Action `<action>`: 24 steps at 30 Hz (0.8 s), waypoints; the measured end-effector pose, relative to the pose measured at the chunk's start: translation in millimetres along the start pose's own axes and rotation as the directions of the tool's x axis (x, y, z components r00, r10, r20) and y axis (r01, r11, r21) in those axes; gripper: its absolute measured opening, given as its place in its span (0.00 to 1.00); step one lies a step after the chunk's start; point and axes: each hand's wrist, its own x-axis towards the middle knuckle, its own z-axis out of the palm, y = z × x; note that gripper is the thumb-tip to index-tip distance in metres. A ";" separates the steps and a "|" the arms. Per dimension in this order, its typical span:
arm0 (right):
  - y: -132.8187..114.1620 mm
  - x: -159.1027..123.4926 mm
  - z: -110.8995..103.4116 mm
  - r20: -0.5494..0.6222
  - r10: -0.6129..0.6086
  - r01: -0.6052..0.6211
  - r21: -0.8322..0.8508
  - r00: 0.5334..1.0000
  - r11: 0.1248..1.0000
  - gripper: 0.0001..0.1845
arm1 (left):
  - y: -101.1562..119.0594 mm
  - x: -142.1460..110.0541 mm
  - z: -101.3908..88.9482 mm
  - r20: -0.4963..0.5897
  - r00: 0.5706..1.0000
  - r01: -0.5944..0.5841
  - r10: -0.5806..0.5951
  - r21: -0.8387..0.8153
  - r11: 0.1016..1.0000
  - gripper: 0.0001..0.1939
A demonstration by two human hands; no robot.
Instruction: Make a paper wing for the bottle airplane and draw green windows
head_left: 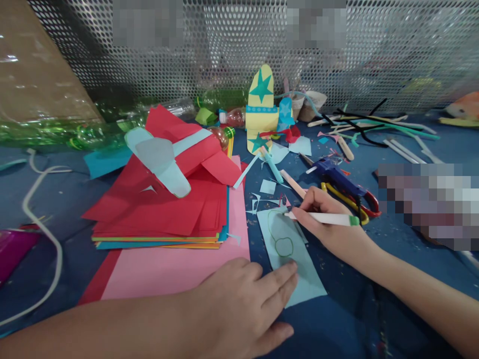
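My right hand (pixel 325 219) is closed around a white marker (pixel 333 218) with a green end, its tip at the top edge of a light blue sheet of paper (pixel 303 284). A green outline, with a small loop (pixel 284 247) at its lower end, shows on that sheet. My left hand (pixel 258 299) lies on the lower part of the sheet, fingers stretched out and pressing it against the blue table. To the left, a red and light blue paper shape (pixel 160 154) rests on a stack of coloured paper (pixel 157 219).
Scissors (pixel 344 199) and a blue glue gun (pixel 337 174) lie beyond my right hand. A yellow paper piece with teal stars (pixel 262 107) stands at the back near plastic bottles (pixel 235 117). Pipe cleaners (pixel 374 124) lie back right; a white cord (pixel 52 229) runs along the left.
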 end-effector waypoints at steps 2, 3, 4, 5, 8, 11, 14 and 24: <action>1.1 0.0 -0.4 0.004 -0.001 0.001 -0.008 1.000 1.000 0.11 | -1.0 0.2 -0.4 0.004 1.000 0.001 -0.001 -0.004 1.000 0.26; 1.3 -0.2 -0.8 0.007 -0.003 0.003 -0.011 1.000 1.000 0.11 | -1.4 0.2 -0.5 0.000 1.000 0.000 0.000 -0.007 1.000 0.26; 1.3 -0.5 -1.1 0.007 -0.005 0.005 -0.014 1.000 1.000 0.11 | -1.7 0.1 -0.6 -0.002 1.000 0.000 0.000 -0.010 1.000 0.26; 1.0 -1.1 -1.6 0.009 -0.007 0.007 -0.015 1.000 1.000 0.11 | -1.9 0.0 -0.6 -0.004 1.000 0.001 -0.001 -0.012 1.000 0.26; -1.8 -2.9 -2.9 0.014 -0.014 0.014 -0.014 1.000 1.000 0.10 | -1.2 -0.5 -0.3 0.007 1.000 -0.002 0.002 -0.018 1.000 0.26; -6.1 -3.4 -3.2 0.020 -0.017 0.017 -0.008 1.000 1.000 0.11 | 0.2 -0.5 0.0 0.019 1.000 -0.005 0.005 -0.024 1.000 0.27; -9.1 -2.5 -3.0 0.033 -0.005 0.005 -0.001 0.999 1.000 0.11 | 0.9 -0.4 -0.1 0.017 1.000 -0.002 0.003 -0.029 1.000 0.26; -13.2 -3.7 -5.6 0.070 0.080 -0.083 0.032 0.994 0.996 0.13 | -0.8 -0.1 1.3 0.046 0.999 -0.006 0.008 -0.031 1.000 0.27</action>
